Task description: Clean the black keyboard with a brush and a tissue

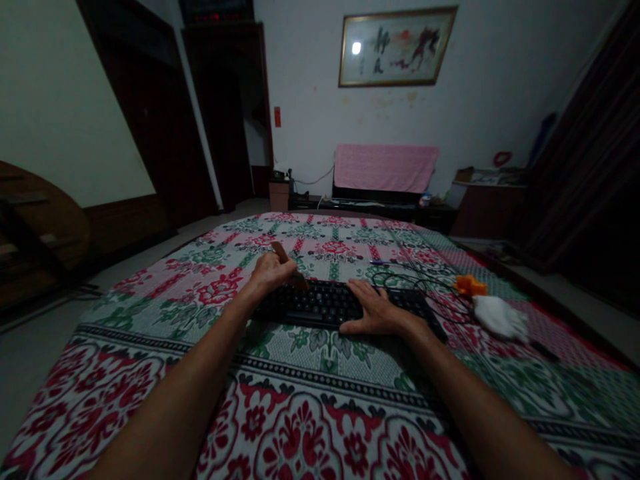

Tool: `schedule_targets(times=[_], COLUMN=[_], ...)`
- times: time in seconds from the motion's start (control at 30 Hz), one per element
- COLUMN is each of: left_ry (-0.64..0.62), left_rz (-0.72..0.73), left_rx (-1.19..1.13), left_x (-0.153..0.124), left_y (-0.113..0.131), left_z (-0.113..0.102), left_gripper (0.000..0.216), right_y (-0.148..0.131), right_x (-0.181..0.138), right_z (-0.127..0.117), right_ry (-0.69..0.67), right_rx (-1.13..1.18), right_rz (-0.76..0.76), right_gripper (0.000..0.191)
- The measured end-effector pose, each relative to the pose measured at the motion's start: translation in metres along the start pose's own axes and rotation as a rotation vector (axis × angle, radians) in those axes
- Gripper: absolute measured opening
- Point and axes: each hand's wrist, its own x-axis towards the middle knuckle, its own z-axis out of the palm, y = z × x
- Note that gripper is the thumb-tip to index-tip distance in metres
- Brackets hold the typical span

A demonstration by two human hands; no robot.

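A black keyboard (320, 308) lies on the patterned cloth in front of me. My left hand (271, 272) is closed around what looks like a brown brush (283, 253). Its upper end sticks out above the fist, and its lower end meets the left half of the keys; the contact is too dark to make out in detail. My right hand (374, 310) rests flat on the keyboard right of its middle, fingers spread, thumb at the near edge. It covers part of the keys.
A loose black cable (425, 280) loops behind the keyboard's right end. Beyond it lie an orange object (470, 285) and a white cloth-like bundle (500, 319). A purple pen-like item (383, 263) is farther back. The flowered cloth (305, 413) covers the whole surface.
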Motion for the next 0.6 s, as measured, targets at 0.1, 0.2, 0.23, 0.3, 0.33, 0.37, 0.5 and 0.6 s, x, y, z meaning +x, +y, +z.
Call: schedule_targets(times=[0.1, 0.2, 0.23, 0.3, 0.33, 0.37, 0.5, 0.6], left_ry=[0.088, 0.146, 0.140, 0.113, 0.103, 0.094, 0.032, 0.009], left_rz=[0.028, 0.056, 0.077, 0.122, 0.135, 0.143, 0.167, 0.161], left_rx=[-0.005, 0.034, 0.048, 0.081, 0.107, 0.138, 0.286, 0.380], left_x=[-0.001, 0.001, 0.002, 0.001, 0.001, 0.000, -0.004, -0.005], left_y=[-0.004, -0.009, -0.010, -0.011, -0.010, -0.010, -0.006, -0.002], left_z=[0.006, 0.010, 0.012, 0.015, 0.017, 0.017, 0.014, 0.007], left_gripper=[0.033, 0.038, 0.038, 0.038, 0.039, 0.039, 0.037, 0.035], right_y=[0.002, 0.004, 0.005, 0.006, 0.006, 0.007, 0.006, 0.005], right_x=[0.000, 0.001, 0.001, 0.002, 0.002, 0.002, 0.002, 0.002], right_z=[0.001, 0.003, 0.003, 0.004, 0.004, 0.005, 0.004, 0.004], right_ry=[-0.004, 0.004, 0.007, 0.008, 0.007, 0.006, 0.012, 0.013], right_rx=[0.007, 0.014, 0.017, 0.022, 0.023, 0.023, 0.028, 0.027], right_rz=[0.002, -0.008, -0.013, -0.024, -0.026, -0.026, -0.026, -0.027], right_gripper=[0.112, 0.113, 0.114, 0.115, 0.115, 0.115, 0.115, 0.114])
